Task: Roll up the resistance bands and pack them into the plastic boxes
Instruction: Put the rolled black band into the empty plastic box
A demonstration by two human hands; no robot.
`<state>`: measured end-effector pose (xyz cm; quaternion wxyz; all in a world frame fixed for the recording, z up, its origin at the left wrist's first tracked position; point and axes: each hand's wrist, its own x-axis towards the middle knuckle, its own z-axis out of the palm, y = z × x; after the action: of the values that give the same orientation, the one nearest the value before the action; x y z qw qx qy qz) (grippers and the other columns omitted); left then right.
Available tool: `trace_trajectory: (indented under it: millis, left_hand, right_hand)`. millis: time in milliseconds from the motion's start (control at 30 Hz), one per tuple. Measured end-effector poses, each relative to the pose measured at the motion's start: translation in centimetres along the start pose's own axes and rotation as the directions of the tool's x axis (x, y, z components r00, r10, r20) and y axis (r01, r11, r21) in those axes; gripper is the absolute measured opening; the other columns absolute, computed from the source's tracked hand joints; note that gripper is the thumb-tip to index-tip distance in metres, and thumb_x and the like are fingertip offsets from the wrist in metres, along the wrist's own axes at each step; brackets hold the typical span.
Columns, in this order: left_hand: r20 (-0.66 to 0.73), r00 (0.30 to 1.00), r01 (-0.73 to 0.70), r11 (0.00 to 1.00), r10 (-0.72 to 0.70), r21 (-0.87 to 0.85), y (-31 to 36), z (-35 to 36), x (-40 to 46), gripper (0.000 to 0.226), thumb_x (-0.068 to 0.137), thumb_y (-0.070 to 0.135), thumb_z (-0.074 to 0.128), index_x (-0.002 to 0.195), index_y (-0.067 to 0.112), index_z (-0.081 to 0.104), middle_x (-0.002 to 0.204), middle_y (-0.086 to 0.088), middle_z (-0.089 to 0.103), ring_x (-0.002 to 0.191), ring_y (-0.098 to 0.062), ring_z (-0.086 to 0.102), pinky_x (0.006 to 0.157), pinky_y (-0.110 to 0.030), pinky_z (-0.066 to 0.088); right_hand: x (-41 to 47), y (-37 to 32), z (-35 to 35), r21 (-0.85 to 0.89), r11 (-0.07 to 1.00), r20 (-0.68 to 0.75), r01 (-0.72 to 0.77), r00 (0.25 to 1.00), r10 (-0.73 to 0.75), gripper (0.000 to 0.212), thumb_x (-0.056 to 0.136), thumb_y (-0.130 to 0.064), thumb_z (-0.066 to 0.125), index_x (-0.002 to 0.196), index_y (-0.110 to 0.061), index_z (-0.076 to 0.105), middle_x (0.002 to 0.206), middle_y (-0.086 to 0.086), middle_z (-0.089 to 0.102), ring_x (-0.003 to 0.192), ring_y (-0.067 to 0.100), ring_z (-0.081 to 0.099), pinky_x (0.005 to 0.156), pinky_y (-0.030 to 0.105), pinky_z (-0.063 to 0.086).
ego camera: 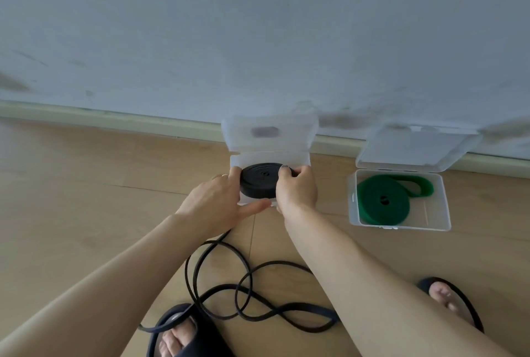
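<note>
Black band roll point(262, 180): springy rubber, may uncoil | our left hand point(213, 204) flat against its side, right hand point(296, 190) fingers pinching its rim | we hold the outer wrap, seating it in clear box point(301, 159).

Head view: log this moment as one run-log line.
black roll in open box | left hand touching roll | right hand gripping roll | green band boxed | loose black band on floor
</note>
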<state>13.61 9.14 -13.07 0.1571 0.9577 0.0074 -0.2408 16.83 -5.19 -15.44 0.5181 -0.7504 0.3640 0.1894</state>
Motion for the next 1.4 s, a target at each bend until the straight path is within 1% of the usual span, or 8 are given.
trace_trajectory:
  millis: [133, 233, 533, 767, 933, 1133, 1300, 1400]
  left_hand:
    - [-0.007, 1.0, -0.009, 0.988, 0.011, 0.152, 0.2, 0.6, 0.3, 0.079, 0.089, 0.081, 0.032, 0.139, 0.02, 0.029, 0.082, 0.004, 0.071, 0.073, -0.022, 0.068, 0.067, -0.041, 0.059]
    - [-0.016, 0.999, -0.046, 0.984, 0.049, 0.174, 0.5, 0.3, 0.7, 0.068, 0.092, 0.077, 0.034, 0.129, 0.021, 0.036, 0.078, 0.004, 0.067, 0.069, -0.019, 0.065, 0.061, -0.037, 0.057]
    - [0.025, 0.99, -0.14, 0.954, 0.138, 0.265, 0.4, 0.2, 2.6, 0.051, 0.099, 0.063, 0.042, 0.121, 0.017, 0.041, 0.092, 0.0, 0.065, 0.079, -0.023, 0.061, 0.063, -0.034, 0.045]
    - [0.12, 0.986, -0.151, 0.929, 0.117, 0.337, 0.8, -0.8, 4.1, 0.048, 0.096, 0.058, 0.051, 0.117, 0.015, 0.046, 0.085, 0.0, 0.054, 0.078, -0.024, 0.056, 0.064, -0.034, 0.043]
    - [0.157, 0.976, -0.203, 0.886, 0.15, 0.417, 1.5, -1.4, 4.9, 0.046, 0.094, 0.057, 0.053, 0.116, 0.016, 0.049, 0.083, 0.002, 0.045, 0.083, -0.024, 0.053, 0.071, -0.035, 0.042]
    - [0.149, 0.984, -0.145, 0.937, 0.101, 0.319, 1.3, -1.3, 5.0, 0.049, 0.089, 0.056, 0.061, 0.115, 0.018, 0.048, 0.091, 0.002, 0.051, 0.086, -0.024, 0.052, 0.071, -0.034, 0.041]
    - [0.108, 0.994, 0.007, 0.99, -0.022, 0.144, 1.2, -0.7, 5.0, 0.053, 0.082, 0.051, 0.069, 0.122, 0.022, 0.049, 0.091, 0.002, 0.056, 0.086, -0.024, 0.059, 0.066, -0.033, 0.043]
    - [0.121, 0.988, 0.083, 0.993, -0.094, 0.088, 1.4, -0.4, 5.1, 0.055, 0.078, 0.04, 0.071, 0.125, 0.023, 0.049, 0.096, 0.001, 0.058, 0.089, -0.024, 0.06, 0.063, -0.032, 0.044]
  right_hand:
    - [0.4, 0.3, 0.0, -0.071, 0.996, -0.032, 0.048, 0.998, -0.051, 0.025, 0.104, -0.03, 0.05, 0.114, -0.008, 0.056, 0.086, -0.002, 0.057, 0.09, 0.029, 0.061, 0.079, 0.038, 0.051]
    - [0.6, 0.4, 0.1, -0.08, 0.996, -0.049, 0.039, 0.998, -0.043, 0.024, 0.104, -0.032, 0.051, 0.114, -0.011, 0.058, 0.092, 0.0, 0.06, 0.092, 0.029, 0.062, 0.078, 0.034, 0.047]
    - [0.7, 0.7, 1.3, -0.032, 0.999, -0.06, -0.04, 0.997, 0.038, 0.015, 0.103, -0.037, 0.047, 0.091, -0.027, 0.048, 0.083, 0.002, 0.067, 0.077, 0.034, 0.074, 0.078, 0.05, 0.062]
    - [0.4, 0.2, -0.4, 0.018, 0.997, 0.074, -0.079, 0.994, 0.077, 0.015, 0.103, -0.028, 0.046, 0.109, -0.019, 0.057, 0.081, -0.002, 0.063, 0.06, 0.025, 0.069, 0.046, 0.028, 0.041]
    - [0.1, 0.0, -1.2, 0.031, 0.993, 0.179, -0.113, 0.978, 0.106, 0.028, 0.102, -0.023, 0.038, 0.12, -0.022, 0.059, 0.092, 0.002, 0.069, 0.068, 0.026, 0.07, 0.051, 0.031, 0.053]
    - [-0.2, -0.3, -0.8, -0.194, 0.981, 0.176, -0.016, 0.983, 0.051, 0.035, 0.1, -0.015, 0.027, 0.128, -0.017, 0.049, 0.107, 0.01, 0.068, 0.097, 0.037, 0.071, 0.089, 0.053, 0.058]
    - [-0.6, -0.2, -1.7, -0.387, 0.92, 0.195, 0.06, 0.981, 0.018, 0.028, 0.105, -0.012, 0.029, 0.133, -0.007, 0.033, 0.102, 0.009, 0.053, 0.087, 0.03, 0.055, 0.06, 0.034, 0.036]
    - [-0.7, 0.1, -1.4, -0.373, 0.924, 0.182, 0.084, 0.983, -0.016, 0.012, 0.105, -0.012, 0.03, 0.117, -0.01, 0.031, 0.098, 0.011, 0.054, 0.077, 0.026, 0.055, 0.059, 0.036, 0.042]
